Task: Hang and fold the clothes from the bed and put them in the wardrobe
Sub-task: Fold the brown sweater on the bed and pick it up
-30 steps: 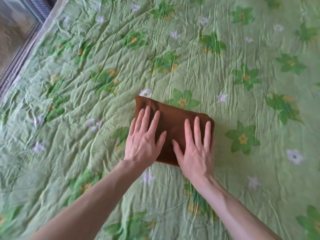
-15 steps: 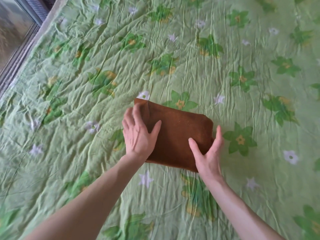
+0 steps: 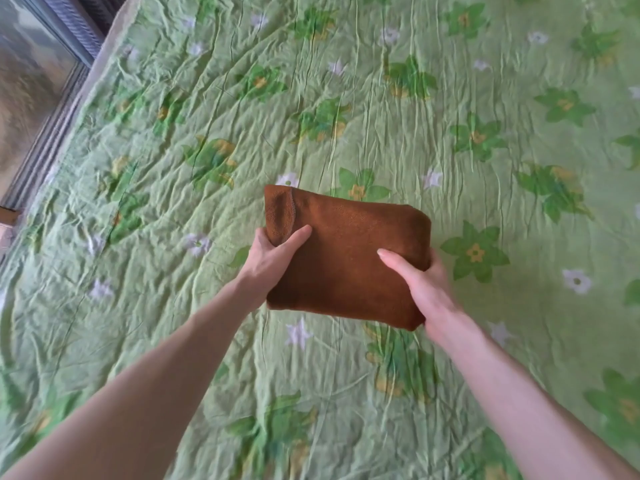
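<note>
1. Folded brown cloth [image 3: 349, 258], seen from the head camera, is sitting in the middle of the bed [image 3: 485, 98], on a wrinkled green bedspread printed with flowers. It is a compact, thick rectangle, and a small stitched flap is showing at its far left corner.

2. The left hand [image 3: 273, 258] is gripping the cloth's left edge: its thumb is lying on top of the fabric and its fingers are curling underneath, out of sight.

3. The right hand [image 3: 415, 282] is gripping the right edge in the same way, with the thumb pressing on the top face and the fingers tucking around and below the side. Both hands are closing on the bundle; neither is lying flat on it.

4. Whether the cloth is clear of the bedspread or only touching it is hard to tell; its near edge appears to be lifting slightly.

5. The step in hand, as I judge it, is picking up the folded piece so it can go to the wardrobe, which is not showing in this view.

6. Doing it well is calling for even support from both sides, so the layers are not sliding apart or sagging in the middle.

7. Keeping the bundle level and the thumbs pressing down is likely helping the loose flap at the corner to stay tucked.

8. A dark frame [image 3: 52, 109] is running beside the bed's left edge.
</note>
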{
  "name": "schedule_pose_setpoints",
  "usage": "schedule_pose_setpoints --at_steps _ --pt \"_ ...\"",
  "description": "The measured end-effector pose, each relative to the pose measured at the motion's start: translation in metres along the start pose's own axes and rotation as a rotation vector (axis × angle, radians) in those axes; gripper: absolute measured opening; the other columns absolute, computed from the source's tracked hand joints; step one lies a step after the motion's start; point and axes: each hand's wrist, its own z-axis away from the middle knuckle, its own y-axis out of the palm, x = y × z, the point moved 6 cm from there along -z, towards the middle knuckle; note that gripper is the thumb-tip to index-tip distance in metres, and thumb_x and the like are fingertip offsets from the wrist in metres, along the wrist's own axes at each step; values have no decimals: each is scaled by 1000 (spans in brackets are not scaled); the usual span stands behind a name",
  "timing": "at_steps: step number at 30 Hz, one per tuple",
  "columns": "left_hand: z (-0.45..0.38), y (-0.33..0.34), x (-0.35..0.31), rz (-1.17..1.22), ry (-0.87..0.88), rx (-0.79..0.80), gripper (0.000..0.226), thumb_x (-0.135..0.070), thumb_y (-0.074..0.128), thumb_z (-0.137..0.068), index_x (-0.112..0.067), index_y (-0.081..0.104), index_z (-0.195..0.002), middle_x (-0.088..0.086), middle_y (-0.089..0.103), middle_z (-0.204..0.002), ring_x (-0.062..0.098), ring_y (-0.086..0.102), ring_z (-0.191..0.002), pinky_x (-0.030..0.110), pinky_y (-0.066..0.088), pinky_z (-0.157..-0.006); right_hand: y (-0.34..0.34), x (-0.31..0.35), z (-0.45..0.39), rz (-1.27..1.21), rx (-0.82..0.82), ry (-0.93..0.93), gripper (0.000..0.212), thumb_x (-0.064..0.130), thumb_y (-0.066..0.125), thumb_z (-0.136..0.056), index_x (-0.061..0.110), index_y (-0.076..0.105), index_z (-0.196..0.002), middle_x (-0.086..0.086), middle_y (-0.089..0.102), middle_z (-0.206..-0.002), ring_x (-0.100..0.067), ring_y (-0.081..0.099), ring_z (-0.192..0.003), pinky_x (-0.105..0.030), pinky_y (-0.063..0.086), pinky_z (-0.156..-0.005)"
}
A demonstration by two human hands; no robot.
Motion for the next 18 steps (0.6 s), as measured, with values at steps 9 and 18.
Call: schedule_pose_setpoints --at_steps 9,18 --pt "159 5 -83 136 5 186 67 -55 85 -79 -30 54 -133 -1 72 -126 20 73 -110 44 59 -100 -72 102 151 -64 -1 31 66 42 90 -75 26 61 -133 -1 75 -117 -23 76 -99 -48 65 -78" --pt "337 30 -187 153 95 263 68 -48 89 -78 -20 61 -134 6 76 -121 23 78 -102 46 62 -94 -154 172 331 -257 49 -38 61 34 82 -82 33 56 -138 0 75 -123 -22 75 -107 -42 63 -77"
